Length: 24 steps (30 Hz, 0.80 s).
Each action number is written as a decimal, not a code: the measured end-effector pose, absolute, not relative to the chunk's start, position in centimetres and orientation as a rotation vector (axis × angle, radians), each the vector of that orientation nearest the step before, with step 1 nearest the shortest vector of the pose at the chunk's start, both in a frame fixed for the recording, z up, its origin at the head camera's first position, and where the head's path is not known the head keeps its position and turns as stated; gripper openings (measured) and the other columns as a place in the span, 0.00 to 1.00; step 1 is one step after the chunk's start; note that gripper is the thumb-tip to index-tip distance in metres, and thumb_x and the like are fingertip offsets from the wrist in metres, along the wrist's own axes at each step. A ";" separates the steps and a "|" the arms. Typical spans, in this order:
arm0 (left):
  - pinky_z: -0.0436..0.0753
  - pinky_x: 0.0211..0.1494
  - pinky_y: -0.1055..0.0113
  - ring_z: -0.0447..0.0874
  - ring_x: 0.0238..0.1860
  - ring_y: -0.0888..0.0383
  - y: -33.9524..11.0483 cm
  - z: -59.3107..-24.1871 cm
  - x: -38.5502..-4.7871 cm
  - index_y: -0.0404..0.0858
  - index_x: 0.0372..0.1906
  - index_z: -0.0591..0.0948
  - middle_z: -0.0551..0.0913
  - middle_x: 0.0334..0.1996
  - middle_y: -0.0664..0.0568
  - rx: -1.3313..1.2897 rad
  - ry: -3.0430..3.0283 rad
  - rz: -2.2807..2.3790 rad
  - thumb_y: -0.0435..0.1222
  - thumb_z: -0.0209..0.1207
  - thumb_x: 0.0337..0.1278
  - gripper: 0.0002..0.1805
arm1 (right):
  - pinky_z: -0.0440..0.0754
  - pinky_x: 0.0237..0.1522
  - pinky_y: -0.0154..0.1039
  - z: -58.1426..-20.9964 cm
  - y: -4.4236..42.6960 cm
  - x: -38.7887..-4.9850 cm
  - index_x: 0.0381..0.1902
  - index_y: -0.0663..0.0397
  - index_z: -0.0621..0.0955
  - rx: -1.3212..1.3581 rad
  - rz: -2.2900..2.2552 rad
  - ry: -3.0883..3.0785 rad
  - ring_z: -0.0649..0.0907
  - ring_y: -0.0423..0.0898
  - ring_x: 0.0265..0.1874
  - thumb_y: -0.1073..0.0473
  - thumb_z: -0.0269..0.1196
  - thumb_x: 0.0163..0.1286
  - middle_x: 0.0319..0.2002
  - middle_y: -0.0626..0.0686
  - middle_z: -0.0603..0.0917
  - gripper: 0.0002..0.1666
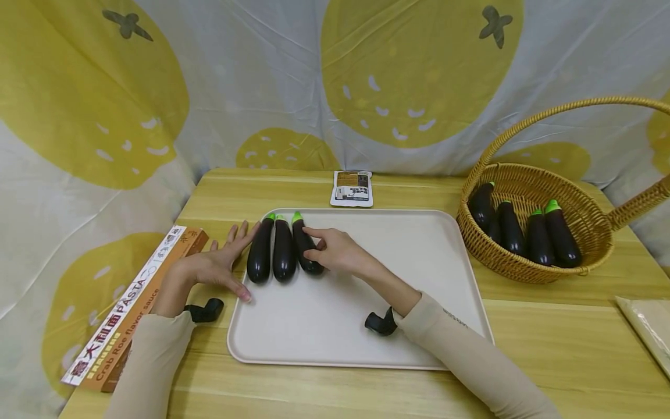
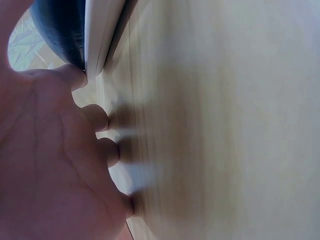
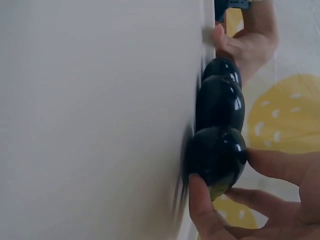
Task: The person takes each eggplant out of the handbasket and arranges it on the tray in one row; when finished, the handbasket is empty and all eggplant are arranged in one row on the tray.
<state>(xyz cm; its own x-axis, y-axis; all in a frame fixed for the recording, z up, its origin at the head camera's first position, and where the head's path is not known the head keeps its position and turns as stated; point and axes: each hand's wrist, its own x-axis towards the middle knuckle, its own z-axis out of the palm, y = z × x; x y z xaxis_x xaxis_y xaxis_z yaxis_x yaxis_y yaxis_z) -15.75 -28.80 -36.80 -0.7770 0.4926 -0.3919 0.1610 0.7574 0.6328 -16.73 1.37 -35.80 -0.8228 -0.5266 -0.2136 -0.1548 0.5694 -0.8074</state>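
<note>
Three eggplants (image 1: 284, 253) between the hands (image 1: 222, 265) (image 1: 339, 251)

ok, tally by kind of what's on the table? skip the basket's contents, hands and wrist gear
Eggplants: 3
Tray: 1
Basket: 1
Pasta box: 1
Pouch: 1
Bag, cut off by the frame: 1
Total: 8

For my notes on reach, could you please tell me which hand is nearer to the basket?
Right. The right hand holds an eggplant on the tray, left of the basket; the left hand is farther off, by the tray's left edge.
</note>
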 end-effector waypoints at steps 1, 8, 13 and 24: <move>0.21 0.69 0.19 0.09 0.78 0.29 -28.8 -36.8 -15.7 0.47 0.84 0.30 0.17 0.80 0.31 0.488 2.398 0.795 0.52 0.84 0.31 0.85 | 0.72 0.27 0.30 -35.8 1.4 -16.7 0.79 0.50 0.67 -0.549 -1.161 2.362 0.76 0.40 0.23 0.57 0.63 0.75 0.34 0.53 0.86 0.37; 0.21 0.69 0.19 0.09 0.78 0.29 -28.8 -36.7 -15.7 0.47 0.84 0.30 0.17 0.80 0.30 0.485 2.401 0.787 0.52 0.84 0.31 0.85 | 0.72 0.25 0.30 -35.9 1.6 -16.9 0.80 0.50 0.66 -0.568 -1.183 2.300 0.77 0.41 0.22 0.56 0.63 0.75 0.34 0.53 0.87 0.38; 0.22 0.69 0.19 0.10 0.78 0.29 -28.8 -36.8 -15.7 0.47 0.84 0.30 0.18 0.80 0.30 0.483 2.402 0.783 0.52 0.84 0.31 0.85 | 0.71 0.26 0.30 -35.8 1.8 -17.1 0.80 0.50 0.66 -0.579 -1.191 2.276 0.79 0.42 0.24 0.55 0.63 0.75 0.36 0.53 0.87 0.38; 0.22 0.69 0.18 0.10 0.79 0.29 -28.8 -36.9 -15.8 0.48 0.84 0.30 0.18 0.80 0.31 0.490 2.411 0.780 0.53 0.84 0.30 0.85 | 0.71 0.25 0.30 -35.7 1.9 -17.1 0.79 0.50 0.67 -0.610 -1.187 2.296 0.80 0.42 0.24 0.55 0.63 0.76 0.37 0.55 0.88 0.37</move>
<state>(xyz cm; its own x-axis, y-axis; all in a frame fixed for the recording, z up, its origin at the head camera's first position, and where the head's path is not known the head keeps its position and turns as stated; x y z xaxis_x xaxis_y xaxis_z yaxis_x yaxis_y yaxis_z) -15.81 -28.77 -36.93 -0.7802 0.4883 -0.3909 0.1667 0.7646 0.6225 -17.13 1.94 -35.67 -0.7851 -0.5826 -0.2104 -0.1654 0.5245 -0.8352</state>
